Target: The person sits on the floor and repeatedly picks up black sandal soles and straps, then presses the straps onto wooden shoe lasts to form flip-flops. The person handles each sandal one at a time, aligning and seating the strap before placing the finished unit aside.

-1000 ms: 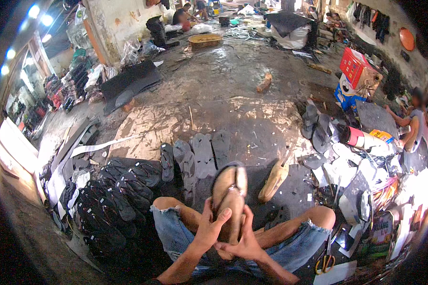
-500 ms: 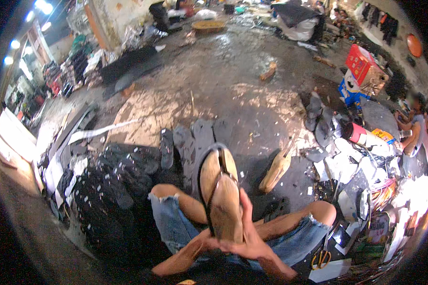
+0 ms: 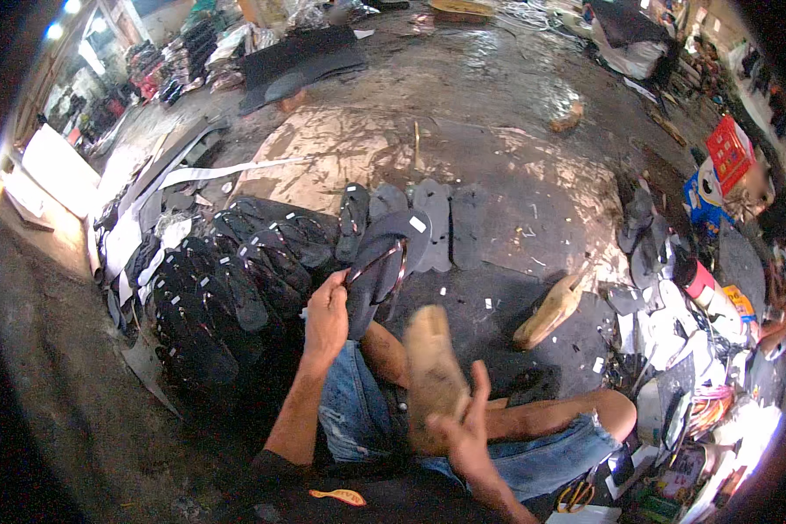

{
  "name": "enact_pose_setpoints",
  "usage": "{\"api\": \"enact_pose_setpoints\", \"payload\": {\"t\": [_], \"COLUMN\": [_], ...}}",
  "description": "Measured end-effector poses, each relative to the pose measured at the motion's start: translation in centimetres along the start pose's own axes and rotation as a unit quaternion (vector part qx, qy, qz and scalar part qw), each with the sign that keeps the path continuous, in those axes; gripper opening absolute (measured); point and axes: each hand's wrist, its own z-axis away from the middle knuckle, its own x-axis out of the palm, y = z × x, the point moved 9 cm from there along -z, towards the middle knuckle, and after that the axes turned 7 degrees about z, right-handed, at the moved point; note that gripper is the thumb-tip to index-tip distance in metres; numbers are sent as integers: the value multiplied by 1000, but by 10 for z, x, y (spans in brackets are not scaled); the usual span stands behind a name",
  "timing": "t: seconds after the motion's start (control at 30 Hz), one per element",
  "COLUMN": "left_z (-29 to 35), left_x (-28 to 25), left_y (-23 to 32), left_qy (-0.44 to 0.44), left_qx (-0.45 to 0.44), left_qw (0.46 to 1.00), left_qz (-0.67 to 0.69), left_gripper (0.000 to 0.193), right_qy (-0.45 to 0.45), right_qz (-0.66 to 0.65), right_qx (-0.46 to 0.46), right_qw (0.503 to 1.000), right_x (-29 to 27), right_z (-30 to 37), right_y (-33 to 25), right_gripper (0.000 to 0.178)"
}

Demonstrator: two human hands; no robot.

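Note:
My left hand [image 3: 327, 313] is closed on a black flip-flop [image 3: 377, 272], which it lifts to the left of my lap; a small white label shows near its toe. My right hand [image 3: 468, 435] grips a wooden foot-shaped last [image 3: 435, 371] by its lower end, with the thumb lying along it. Sandal and last are apart. A second wooden last [image 3: 552, 310] lies on the dark mat ahead and to the right. Beyond the held sandal, flat dark soles [image 3: 432, 210] lie in a row, partly hidden by it.
Many finished black flip-flops [image 3: 205, 319] are heaped on my left. On the right are scraps and white pieces [image 3: 664, 349], a red box [image 3: 729, 153] and yellow-handled scissors [image 3: 576, 496]. A yellow sole-shaped piece [image 3: 339, 497] is near my lap. Part of another person's arm [image 3: 777, 330] shows at far right.
The flip-flop has come off the wooden last. My left hand has carried it up and left, while my right hand keeps the last. The whole view has shifted.

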Motion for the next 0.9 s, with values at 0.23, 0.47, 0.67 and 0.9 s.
{"api": "enact_pose_setpoints", "payload": {"t": [0.23, 0.47, 0.67, 0.9], "left_z": [64, 128, 153, 193], "left_x": [32, 15, -166, -299], "left_y": [41, -12, -54, -86], "left_qy": [-178, -302, 328, 546], "left_qx": [64, -130, -167, -72], "left_qw": [979, 922, 897, 821], "left_qz": [-69, 203, 246, 148], "left_gripper": [82, 49, 43, 44], "right_qy": [211, -70, -42, 147], "right_qz": [140, 234, 515, 473], "right_qx": [-128, 29, 69, -114], "right_qw": [959, 969, 853, 861], "right_x": [-88, -41, 31, 27], "right_z": [-88, -147, -222, -207], "right_y": [-44, -28, 40, 91], "right_gripper": [69, 53, 82, 46]}}
